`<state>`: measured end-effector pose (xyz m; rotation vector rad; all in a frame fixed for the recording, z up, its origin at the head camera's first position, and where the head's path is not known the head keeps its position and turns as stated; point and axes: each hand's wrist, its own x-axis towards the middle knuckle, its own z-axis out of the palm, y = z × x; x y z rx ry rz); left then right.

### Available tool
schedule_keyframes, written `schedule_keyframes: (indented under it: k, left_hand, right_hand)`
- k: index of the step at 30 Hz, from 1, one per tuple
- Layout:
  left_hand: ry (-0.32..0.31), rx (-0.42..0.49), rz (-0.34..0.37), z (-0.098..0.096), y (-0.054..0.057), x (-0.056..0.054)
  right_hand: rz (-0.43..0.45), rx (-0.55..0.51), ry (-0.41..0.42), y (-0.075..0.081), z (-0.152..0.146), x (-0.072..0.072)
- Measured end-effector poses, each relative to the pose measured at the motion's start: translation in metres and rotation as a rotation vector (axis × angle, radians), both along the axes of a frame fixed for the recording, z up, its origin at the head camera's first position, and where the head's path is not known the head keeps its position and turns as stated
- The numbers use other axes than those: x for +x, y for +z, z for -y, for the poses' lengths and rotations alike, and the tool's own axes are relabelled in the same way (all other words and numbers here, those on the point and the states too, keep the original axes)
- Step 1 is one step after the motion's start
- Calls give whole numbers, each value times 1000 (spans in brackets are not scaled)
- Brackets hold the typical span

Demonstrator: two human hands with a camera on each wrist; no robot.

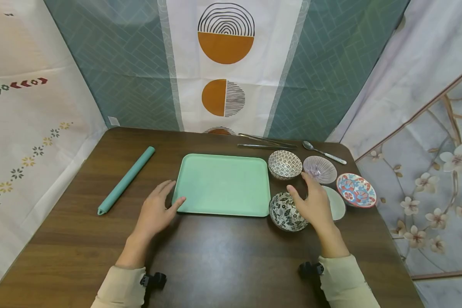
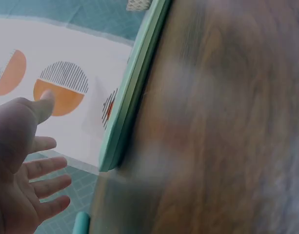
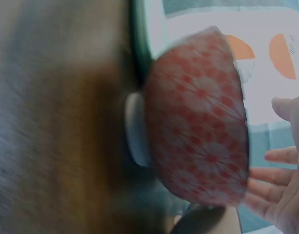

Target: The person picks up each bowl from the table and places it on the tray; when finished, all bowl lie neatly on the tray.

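A pale green rectangular tray [image 1: 223,184] lies flat on the brown table. My left hand [image 1: 155,211] is at its left edge, fingers spread and relaxed, holding nothing. Over to the right, my right hand [image 1: 313,203] hovers above the bowls, thumb and fingers apart. Its thumb overlaps the rim of a bowl with a dark leaf pattern inside [image 1: 286,216]. The right wrist view shows a bowl with a red flowered outer side [image 3: 200,122], the fingers beside its rim. A small pale bowl [image 1: 336,204] is partly hidden behind this hand.
Nearby stand a lattice-patterned bowl [image 1: 285,164], a purple ribbed bowl [image 1: 320,168] and a red-and-blue bowl [image 1: 356,191]. Behind them lie a spoon [image 1: 325,154] and slim metal utensils [image 1: 267,146]. A teal roll [image 1: 127,181] lies left of the tray. Cloth hangings [image 1: 138,85] surround the table.
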<state>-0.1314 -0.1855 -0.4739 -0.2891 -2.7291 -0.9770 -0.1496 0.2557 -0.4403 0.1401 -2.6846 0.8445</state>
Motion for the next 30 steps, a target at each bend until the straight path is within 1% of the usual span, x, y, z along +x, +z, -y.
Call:
schedule_keyframes:
  k: [4,7,11,16,19,26,29,30]
  left_hand:
    - [36,134,15,0,-6,-2]
    - [72,177,9,0,-11,-5]
    - [113,211,39,-1,-17,-7]
    - [143,231,112,-3,-22,-10]
    - [154,234,139,-3,-24,-12]
    - [163,219,142,-1,-26,-15]
    - [160,211,143,0,-26,-15]
    - [158,208,144,0,-26,-15]
  right_hand:
    - [-96,-95,-14,6,-13,-5]
    - [-113,-145,-47,8,-23,-8]
    - [-80,-191,-112,11,-38,-9]
    - [-61,-215,-196,12,-57,-8]
    - [-49,-207,-238,13,-68,-6]
    - [-40,-191,-322,13,-95,0]
    - [-11,-201,-357,11,-110,3]
    - [11,-200,-370,10,-115,4]
